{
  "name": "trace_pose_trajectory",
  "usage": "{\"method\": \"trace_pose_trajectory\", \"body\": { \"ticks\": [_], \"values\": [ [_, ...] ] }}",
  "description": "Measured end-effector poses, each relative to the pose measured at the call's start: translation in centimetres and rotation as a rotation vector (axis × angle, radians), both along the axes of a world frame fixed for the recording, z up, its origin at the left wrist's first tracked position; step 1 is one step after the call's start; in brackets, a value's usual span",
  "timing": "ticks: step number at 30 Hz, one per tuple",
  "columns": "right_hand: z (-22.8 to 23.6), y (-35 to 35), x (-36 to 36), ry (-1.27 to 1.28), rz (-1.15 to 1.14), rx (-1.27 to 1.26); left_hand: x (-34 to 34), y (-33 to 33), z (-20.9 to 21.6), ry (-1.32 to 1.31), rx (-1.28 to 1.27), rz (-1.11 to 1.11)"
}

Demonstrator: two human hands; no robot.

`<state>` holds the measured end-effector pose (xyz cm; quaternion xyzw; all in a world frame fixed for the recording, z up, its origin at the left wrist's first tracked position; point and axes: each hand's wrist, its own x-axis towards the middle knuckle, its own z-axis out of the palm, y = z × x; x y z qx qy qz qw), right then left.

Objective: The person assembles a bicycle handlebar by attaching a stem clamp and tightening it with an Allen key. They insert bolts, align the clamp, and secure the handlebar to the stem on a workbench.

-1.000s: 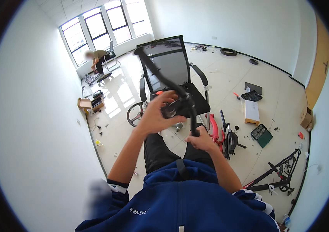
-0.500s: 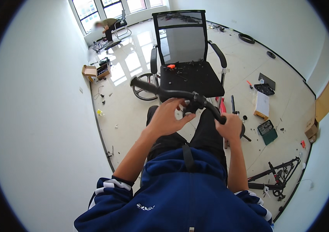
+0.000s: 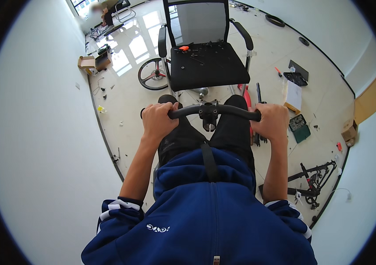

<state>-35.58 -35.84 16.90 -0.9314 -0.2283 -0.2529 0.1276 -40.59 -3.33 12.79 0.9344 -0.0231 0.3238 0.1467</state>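
A black bicycle handlebar (image 3: 236,111) lies level above my thighs. My left hand (image 3: 159,119) is wrapped round its left grip, and my right hand (image 3: 272,121) closes round the right end. Clamped at the bar's middle is a black stem (image 3: 208,115), its open clamp end toward me. The grips are mostly hidden inside my fists. Beyond my knees stands a black mesh-backed chair (image 3: 209,66); small dark parts, screws and an orange-red item (image 3: 183,48) lie scattered on its seat.
Left of the chair a spoked wheel (image 3: 153,74) lies on the floor. At right are a white box (image 3: 292,95), a green case (image 3: 300,132) of small parts and a black bicycle frame (image 3: 313,181). Another person (image 3: 107,13) sits far left by the window. A wall runs along my left.
The handlebar has swung from a slant to level and come nearer. My left hand has moved from the stem to the left grip. The view has tipped downward.
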Motion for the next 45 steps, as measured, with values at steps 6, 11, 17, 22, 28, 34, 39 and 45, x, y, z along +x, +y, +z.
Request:
{"method": "trace_pose_trajectory", "body": {
  "ticks": [6, 11, 17, 22, 28, 34, 39, 45],
  "values": [
    [-0.5, -2.6, 0.9, 0.056, -0.045, 0.067, 0.4, -0.8, 2.3, -0.319, 0.079, -0.113],
    [-6.1, -8.0, 3.5, 0.077, -0.254, 0.263, 1.4, 0.8, 4.8, -0.336, 0.168, -0.059],
    [-9.7, -4.0, 5.0, 0.819, 0.445, 2.120, -1.0, 8.3, 2.0, -0.109, -0.209, 0.183],
    [-9.3, -2.5, 3.1, 0.575, -0.012, 1.389, -0.1, 4.3, 3.0, -0.005, -0.297, 0.036],
    [-10.6, 3.2, 1.8, 0.847, 0.250, 1.469, -0.4, 1.9, 2.7, 0.027, -0.497, -0.179],
    [-8.7, 2.2, 1.5, 0.839, 0.342, 1.437, -0.4, 0.3, 2.9, 0.165, -0.498, -0.220],
    [-6.7, -0.9, 1.6, 0.840, 1.015, 1.493, -0.5, 1.5, 2.2, 0.200, -0.520, -0.177],
    [2.3, -10.3, 2.2, 0.121, 0.557, 1.874, -0.4, 2.4, 1.0, 0.335, -0.565, -0.195]
  ]
}}
